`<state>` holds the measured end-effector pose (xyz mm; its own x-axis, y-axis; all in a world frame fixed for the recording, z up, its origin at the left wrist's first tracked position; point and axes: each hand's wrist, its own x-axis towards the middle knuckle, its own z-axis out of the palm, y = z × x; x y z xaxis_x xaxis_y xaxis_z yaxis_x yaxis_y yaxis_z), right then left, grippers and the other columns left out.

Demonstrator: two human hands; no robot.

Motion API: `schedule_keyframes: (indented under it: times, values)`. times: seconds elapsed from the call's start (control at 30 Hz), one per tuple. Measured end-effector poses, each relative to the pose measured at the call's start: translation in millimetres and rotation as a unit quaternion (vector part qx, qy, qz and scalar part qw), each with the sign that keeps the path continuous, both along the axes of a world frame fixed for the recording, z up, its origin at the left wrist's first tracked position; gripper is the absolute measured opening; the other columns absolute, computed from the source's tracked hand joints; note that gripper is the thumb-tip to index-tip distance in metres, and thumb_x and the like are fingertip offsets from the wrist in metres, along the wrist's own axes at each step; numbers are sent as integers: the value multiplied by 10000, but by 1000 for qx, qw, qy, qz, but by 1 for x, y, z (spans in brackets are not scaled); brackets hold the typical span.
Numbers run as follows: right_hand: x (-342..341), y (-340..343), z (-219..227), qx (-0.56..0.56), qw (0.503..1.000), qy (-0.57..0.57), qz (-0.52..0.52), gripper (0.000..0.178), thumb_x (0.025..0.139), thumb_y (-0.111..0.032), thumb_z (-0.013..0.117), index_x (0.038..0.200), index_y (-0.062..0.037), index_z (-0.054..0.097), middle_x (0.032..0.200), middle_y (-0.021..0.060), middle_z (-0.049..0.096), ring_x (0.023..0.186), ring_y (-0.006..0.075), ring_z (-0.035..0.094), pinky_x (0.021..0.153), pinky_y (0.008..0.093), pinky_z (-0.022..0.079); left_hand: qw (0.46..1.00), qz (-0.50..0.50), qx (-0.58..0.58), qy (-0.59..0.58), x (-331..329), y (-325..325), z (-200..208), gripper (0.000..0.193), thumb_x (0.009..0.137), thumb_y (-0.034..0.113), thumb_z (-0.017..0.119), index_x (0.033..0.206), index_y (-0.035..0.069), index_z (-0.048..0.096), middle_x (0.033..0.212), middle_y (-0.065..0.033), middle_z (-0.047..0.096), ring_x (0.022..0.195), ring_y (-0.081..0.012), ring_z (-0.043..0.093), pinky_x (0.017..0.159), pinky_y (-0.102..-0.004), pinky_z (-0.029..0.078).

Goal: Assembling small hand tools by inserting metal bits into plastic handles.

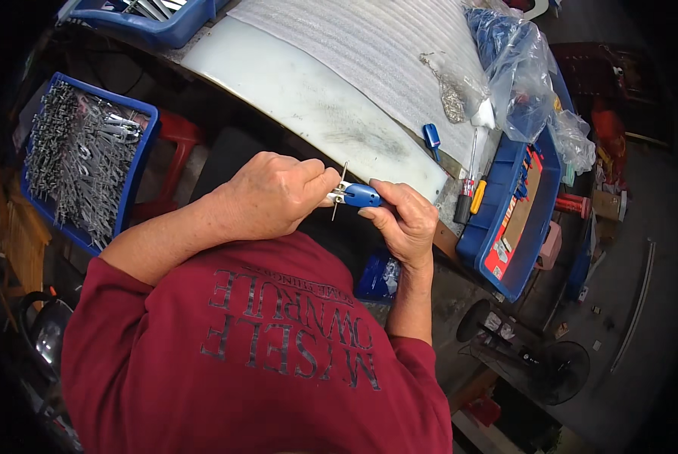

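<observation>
Before my chest, both hands meet on a small folding tool (363, 195) with a blue cover and silver metal parts. My left hand (275, 189) is closed round its left end, and the fingers hide most of that end. A thin metal piece sticks out crosswise beside them. Thumb and fingers of my right hand (411, 219) pinch the blue end. The tool is held just off the near edge of a white work board (309, 98). A second blue piece (431, 136) with a thin shaft lies on the table near the board's right end.
A blue bin (146, 113) heaped with metal parts (89, 151) stands at the left, beside a red stool (178, 136). At the right are a red-black screwdriver (466, 198), a yellow-handled tool (478, 195), a blue tray (471, 240), plastic bags (517, 76) and a fan (558, 372).
</observation>
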<state>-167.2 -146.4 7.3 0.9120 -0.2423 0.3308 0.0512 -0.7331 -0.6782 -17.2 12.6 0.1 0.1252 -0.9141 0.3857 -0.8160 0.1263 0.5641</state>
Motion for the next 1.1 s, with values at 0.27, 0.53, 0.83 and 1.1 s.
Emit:
schedule_keyframes:
  times: [0.27, 0.53, 0.83, 1.1]
  values:
    - [0, 0, -1, 9, 1000, 4, -13, 340, 632, -156, 735, 906, 9, 619, 671, 75, 586, 551, 134, 525, 491, 230, 400, 1000, 17, -17, -12, -2, -1, 0, 185, 744, 174, 602, 795, 40, 484, 596, -70, 458, 507, -211, 530, 445, -319, 417]
    - [0, -1, -1, 16, 1000, -1, -10, 341, 631, -154, 735, 908, 8, 620, 669, 73, 583, 550, 131, 521, 491, 228, 397, 1000, 8, -10, 1, -1, -1, 1, 198, 695, 109, 619, 805, 33, 473, 607, -77, 429, 523, -232, 501, 451, -330, 391]
    - [2, 1, -4, 31, 999, 11, -21, 341, 639, -166, 735, 906, 9, 617, 662, 63, 567, 547, 113, 504, 482, 223, 381, 1000, 14, -11, 10, -1, -2, -2, 196, 697, 109, 619, 808, 36, 474, 614, -79, 435, 525, -242, 500, 452, -336, 391]
    - [4, -3, -3, 25, 999, 23, -40, 375, 655, -167, 729, 958, 9, 597, 713, 68, 566, 570, 117, 497, 503, 226, 396, 1000, 15, -15, 2, 4, -10, -4, 198, 693, 109, 618, 819, 32, 485, 611, -77, 442, 528, -244, 504, 449, -340, 392]
